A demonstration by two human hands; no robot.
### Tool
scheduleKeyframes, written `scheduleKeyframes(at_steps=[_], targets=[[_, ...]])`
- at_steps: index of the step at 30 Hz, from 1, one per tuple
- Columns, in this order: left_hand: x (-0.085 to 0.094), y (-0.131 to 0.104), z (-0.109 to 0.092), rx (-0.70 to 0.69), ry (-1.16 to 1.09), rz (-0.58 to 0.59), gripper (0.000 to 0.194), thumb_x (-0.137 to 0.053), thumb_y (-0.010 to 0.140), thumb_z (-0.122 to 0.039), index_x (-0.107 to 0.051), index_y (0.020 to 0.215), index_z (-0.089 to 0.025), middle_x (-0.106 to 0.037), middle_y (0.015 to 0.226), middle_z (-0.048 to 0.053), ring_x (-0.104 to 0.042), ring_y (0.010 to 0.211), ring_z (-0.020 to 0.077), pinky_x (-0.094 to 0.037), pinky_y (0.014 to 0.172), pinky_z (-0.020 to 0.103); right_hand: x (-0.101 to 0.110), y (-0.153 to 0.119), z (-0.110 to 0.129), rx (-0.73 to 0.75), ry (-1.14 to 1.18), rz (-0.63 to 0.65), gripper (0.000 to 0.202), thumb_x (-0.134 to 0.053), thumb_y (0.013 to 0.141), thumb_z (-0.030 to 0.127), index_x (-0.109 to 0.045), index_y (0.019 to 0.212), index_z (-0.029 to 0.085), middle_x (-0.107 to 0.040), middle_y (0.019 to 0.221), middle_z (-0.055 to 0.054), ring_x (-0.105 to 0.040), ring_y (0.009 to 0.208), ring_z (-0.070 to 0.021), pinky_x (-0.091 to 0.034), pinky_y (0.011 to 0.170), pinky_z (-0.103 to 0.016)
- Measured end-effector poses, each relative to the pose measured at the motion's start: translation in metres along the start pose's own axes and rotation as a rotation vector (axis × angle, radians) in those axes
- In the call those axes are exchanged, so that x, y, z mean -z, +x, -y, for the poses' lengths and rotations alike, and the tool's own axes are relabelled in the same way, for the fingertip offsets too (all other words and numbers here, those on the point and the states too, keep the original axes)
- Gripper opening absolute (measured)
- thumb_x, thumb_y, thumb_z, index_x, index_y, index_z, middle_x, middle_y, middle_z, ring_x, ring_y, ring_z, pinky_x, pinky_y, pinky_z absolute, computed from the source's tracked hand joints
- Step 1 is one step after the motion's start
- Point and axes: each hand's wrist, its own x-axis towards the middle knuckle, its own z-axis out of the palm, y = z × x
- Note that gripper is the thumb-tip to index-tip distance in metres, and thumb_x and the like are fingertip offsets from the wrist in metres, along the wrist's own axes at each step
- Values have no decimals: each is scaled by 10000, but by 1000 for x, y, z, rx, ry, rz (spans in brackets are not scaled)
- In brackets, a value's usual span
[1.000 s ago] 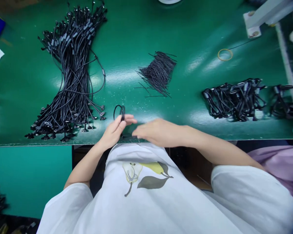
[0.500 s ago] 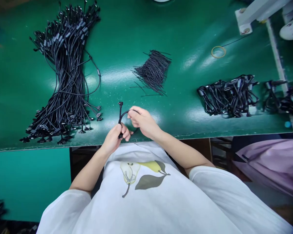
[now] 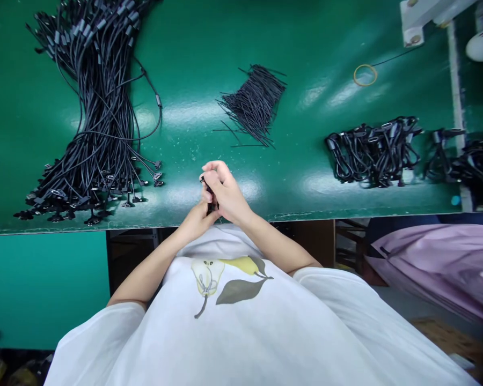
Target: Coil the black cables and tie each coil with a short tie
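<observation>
Item under observation: one black cable (image 3: 210,207), gathered into a short, compact bundle and held at the near edge of the green bench (image 3: 306,32), directly before the person's body. From where I stand, only parts of it show between the fingers. Its long axis runs roughly fore and aft, away from the body, leaning somewhat to the left at the far end. That upper end points outward over the bench; the lower part sits down by the left fingers. Its full outline is hidden by the grip.

Left hand (image 3: 197,219): closed about the lower part of the bundle. Right hand (image 3: 226,195): thumb and bent fingers pinching the upper part. The two hands touch.

Surroundings: the large heap of loose cables (image 3: 104,107) lies well to the left, the stack of thin black strips (image 3: 257,102) farther back on the bench, and a row of coiled bundles (image 3: 374,153) to the right.

Change noted: half a second ago a connector end stood clear above the left hand and an open loop stretched across to the right hand. The hands have since closed together, and that loop is no longer visible.
</observation>
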Motion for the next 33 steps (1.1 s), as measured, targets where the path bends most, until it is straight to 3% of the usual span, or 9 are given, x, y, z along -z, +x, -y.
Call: scheduleKeyframes(at_steps=[2,6,10,13,18,22,25,29,33], targets=[[1,-1,-1,25,-80,127,250,-737,775,-390,-690,845,-155,-651,835,60,-559,821,222,-420,744,309,1,2,2,-39,7,79,371,-650,822,553,-509,936,229,-417,659,85,-287,442,-19,-208,401,-155],[3,-5,-10,57,-288,210,430,-694,783,-571,-690,855,-147,-666,840,64,-590,851,212,-461,817,332,1,5,10,-126,44,155,445,-577,842,631,-527,806,190,-290,567,98,-139,419,-19,-108,372,-170],[-3,-9,-22,192,-621,258,476,-705,762,-600,-597,738,-137,-519,615,-12,-547,583,144,-505,638,315,2,11,18,-201,54,156,535,-514,831,719,-519,788,186,-260,548,103,-108,415,-22,-99,356,-171],[-7,-12,-33,273,-817,238,426,-778,734,-510,-579,769,-135,-402,562,-62,-454,471,99,-440,484,252,5,16,22,-185,69,180,515,-521,838,709,-511,838,194,-311,570,100,-156,411,-21,-155,354,-161],[-10,-11,-46,273,-969,216,300,-770,783,-368,-623,864,-119,-375,597,-59,-421,487,71,-414,487,199,11,19,31,-133,109,190,387,-624,854,562,-463,883,212,-355,643,99,-251,437,-10,-226,378,-133],[-14,-5,-46,346,-1073,264,254,-647,875,-366,-634,830,-116,-307,572,-64,-337,441,61,-337,438,184,16,18,36,-124,82,235,470,-556,850,655,-425,803,206,-308,610,100,-172,417,-3,-136,358,-136],[-14,1,-41,390,-1087,276,216,-638,871,-305,-652,828,-94,-327,584,-47,-385,483,75,-369,477,197,22,20,33,-85,24,274,526,-523,820,724,-422,783,209,-315,601,98,-187,402,-7,-143,345,-146],[-18,6,-31,390,-1076,235,209,-755,774,-237,-670,873,-73,-385,638,-35,-425,564,71,-404,564,204,34,22,21,61,-134,245,468,-506,869,668,-415,781,218,-352,619,89,-347,403,-34,-308,377,-182],[-23,6,-20,363,-894,207,321,-767,781,-342,-668,937,-80,-395,632,-39,-406,566,75,-379,575,218,58,18,19,209,-547,235,377,-405,975,516,-466,784,196,-508,671,38,-551,576,-86,-439,575,-229]])
